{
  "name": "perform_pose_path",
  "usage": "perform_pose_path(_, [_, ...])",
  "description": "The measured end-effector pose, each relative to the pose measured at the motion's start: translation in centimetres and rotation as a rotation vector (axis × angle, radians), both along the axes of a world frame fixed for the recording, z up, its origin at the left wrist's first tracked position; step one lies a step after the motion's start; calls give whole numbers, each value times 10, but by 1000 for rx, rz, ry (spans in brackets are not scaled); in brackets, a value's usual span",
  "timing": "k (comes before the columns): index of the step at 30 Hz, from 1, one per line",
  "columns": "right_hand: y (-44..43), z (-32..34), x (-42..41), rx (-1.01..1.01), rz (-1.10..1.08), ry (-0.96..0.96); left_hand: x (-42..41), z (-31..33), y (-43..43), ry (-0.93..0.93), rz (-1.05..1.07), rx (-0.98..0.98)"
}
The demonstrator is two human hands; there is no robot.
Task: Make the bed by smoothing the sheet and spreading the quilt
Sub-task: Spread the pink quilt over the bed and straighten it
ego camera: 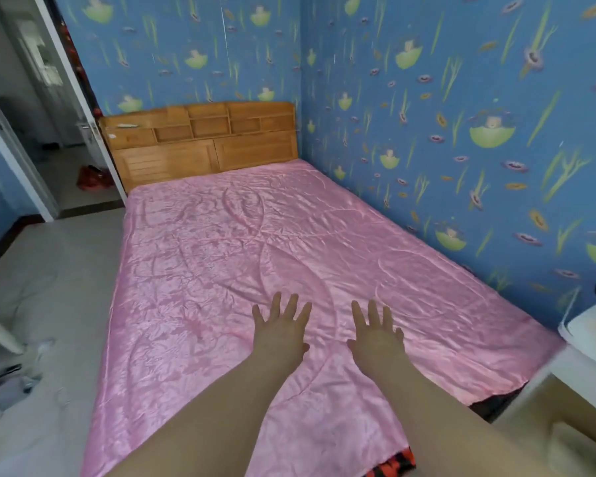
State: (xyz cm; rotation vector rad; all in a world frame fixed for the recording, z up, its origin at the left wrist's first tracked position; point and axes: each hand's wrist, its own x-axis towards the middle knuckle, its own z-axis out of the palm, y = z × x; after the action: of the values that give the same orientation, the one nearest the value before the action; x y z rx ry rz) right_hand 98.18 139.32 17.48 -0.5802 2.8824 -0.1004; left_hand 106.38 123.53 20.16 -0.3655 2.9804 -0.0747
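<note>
A shiny pink quilt (241, 242) lies spread over the whole bed, with fine wrinkles and stitched curves across it. My left hand (281, 327) lies flat on the quilt near the foot of the bed, fingers straight and spread. My right hand (375, 330) lies flat beside it, a short gap to the right, fingers also spread. Neither hand holds any fabric. A red and black patterned sheet (394, 463) peeks out under the quilt's near edge.
A wooden headboard (200, 139) with shelves stands at the far end. Blue patterned wallpaper (461, 115) borders the bed's right side. A white bedside table (592, 339) stands at the near right. Grey floor (55, 270) and an open doorway (49, 132) lie to the left.
</note>
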Motion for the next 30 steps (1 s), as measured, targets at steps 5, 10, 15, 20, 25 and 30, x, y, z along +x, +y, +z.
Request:
perform_pose_path(5, [-21,-59,10,46,14,-5,13,-63,-34,-70,5,20])
perform_pose_path(10, [-26,-145,-3,126,69,12,7,-156,-40,-80,7,48])
perform_pose_path(15, [-7,-246,-37,227,86,9,-14,-268,-29,-132,-34,90])
perform_pose_path(20, [12,-324,-62,315,118,-16,-29,-357,-12,-161,-32,160])
perform_pose_path(25, [15,-380,-70,254,141,-77,-41,-410,-2,-185,-43,190])
perform_pose_path(30, [19,-403,-68,159,199,93,-48,-423,9,-91,-70,190])
